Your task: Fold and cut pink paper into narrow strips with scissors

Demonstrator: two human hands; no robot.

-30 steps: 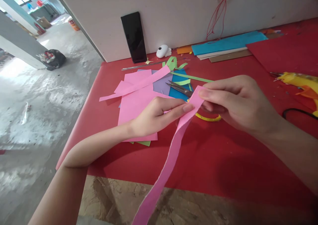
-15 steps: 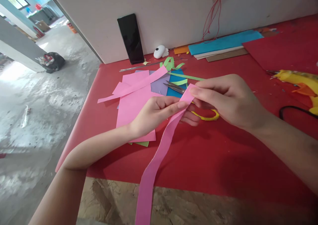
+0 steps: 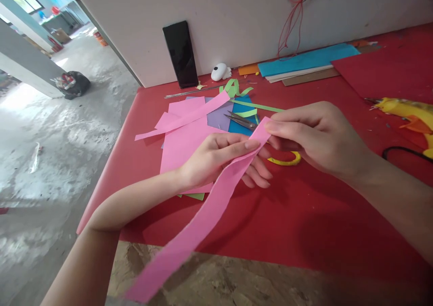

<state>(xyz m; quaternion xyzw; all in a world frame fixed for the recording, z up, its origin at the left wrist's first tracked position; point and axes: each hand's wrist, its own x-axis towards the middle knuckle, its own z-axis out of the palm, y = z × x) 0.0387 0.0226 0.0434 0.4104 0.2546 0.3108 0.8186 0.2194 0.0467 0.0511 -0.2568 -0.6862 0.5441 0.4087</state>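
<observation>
A long pink paper strip is held up by both hands near its upper end. My left hand pinches it between thumb and fingers, with the lower fingers spread beneath. At the strip's top end, my right hand grips it between thumb and forefinger. The loose length hangs down past the table's front edge toward the lower left. Behind the hands lie scissors with a yellow handle, partly hidden by the fingers. Pink paper sheets are under and behind my left hand, with another pink strip across them.
Purple paper, blue paper and curled green strips lie on the red table. A black phone leans on the wall beside a white gadget. A yellow glue gun lies at right.
The strip's loose end has swung to the left. Both hands still hold its upper end and have shifted slightly right in view, and the left lower fingers have spread downward.
</observation>
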